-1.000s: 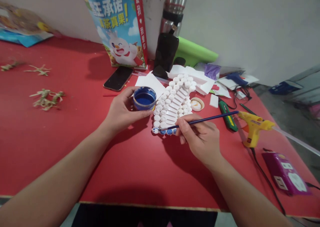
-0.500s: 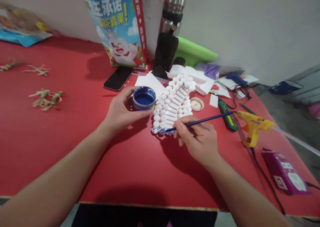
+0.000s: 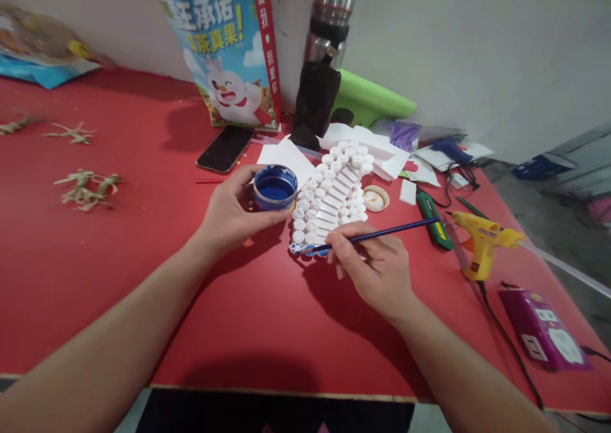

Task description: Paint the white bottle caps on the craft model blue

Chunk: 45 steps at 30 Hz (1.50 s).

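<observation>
My left hand is closed around a small jar of blue paint, tilted so the paint inside shows. Between the fingers of my right hand is a thin dark blue paintbrush. Its tip touches or hovers just over the front row of a white model built of small rolled pieces with a stair-like strip up the middle. Several front-row rolls are dabbed blue, the leftmost in spots. My right fingers hide part of that row's right side.
On the red table a yellow glue gun, green cutter and purple power box lie to the right. A phone, printed bag and steel flask are behind. Straw figures lie left; a round lid sits beside the model.
My right hand and the paintbrush have shifted slightly left, bringing the tip from the neighbouring roll toward the leftmost one. The left hand and jar stay put.
</observation>
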{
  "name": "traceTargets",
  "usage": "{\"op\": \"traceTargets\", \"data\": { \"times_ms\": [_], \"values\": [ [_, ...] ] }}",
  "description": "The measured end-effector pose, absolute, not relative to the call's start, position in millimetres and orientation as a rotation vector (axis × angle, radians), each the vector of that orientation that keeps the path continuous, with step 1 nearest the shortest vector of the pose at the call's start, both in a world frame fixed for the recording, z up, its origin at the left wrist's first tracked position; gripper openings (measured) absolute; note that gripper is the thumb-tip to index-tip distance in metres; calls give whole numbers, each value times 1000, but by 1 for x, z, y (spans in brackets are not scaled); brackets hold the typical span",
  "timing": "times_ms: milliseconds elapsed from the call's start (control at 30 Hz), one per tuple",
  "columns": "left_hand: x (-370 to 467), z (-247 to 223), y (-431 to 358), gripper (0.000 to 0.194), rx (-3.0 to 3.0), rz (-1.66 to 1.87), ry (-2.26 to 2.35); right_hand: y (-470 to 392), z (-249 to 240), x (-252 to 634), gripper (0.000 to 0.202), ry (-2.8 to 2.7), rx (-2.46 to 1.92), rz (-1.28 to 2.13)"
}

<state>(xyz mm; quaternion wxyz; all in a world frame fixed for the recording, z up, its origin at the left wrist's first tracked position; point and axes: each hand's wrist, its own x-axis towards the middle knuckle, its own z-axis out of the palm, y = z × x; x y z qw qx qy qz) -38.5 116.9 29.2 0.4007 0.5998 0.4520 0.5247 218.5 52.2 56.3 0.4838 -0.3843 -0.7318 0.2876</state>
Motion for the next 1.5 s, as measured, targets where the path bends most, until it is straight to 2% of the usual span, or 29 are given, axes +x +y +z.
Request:
{"op": "traceTargets", "data": {
  "times_ms": [400,900,1500],
  "values": [
    [-37,30,117,72,1523,1353,1117,54,58,220,23,-1792,-954,621],
    [-38,29,117,72,1530,1340,1131,52,54,218,20,-1757,-944,701],
    [-36,32,116,74,1551,1303,1137,54,57,221,27,-1726,-1015,667]
  ]
}}
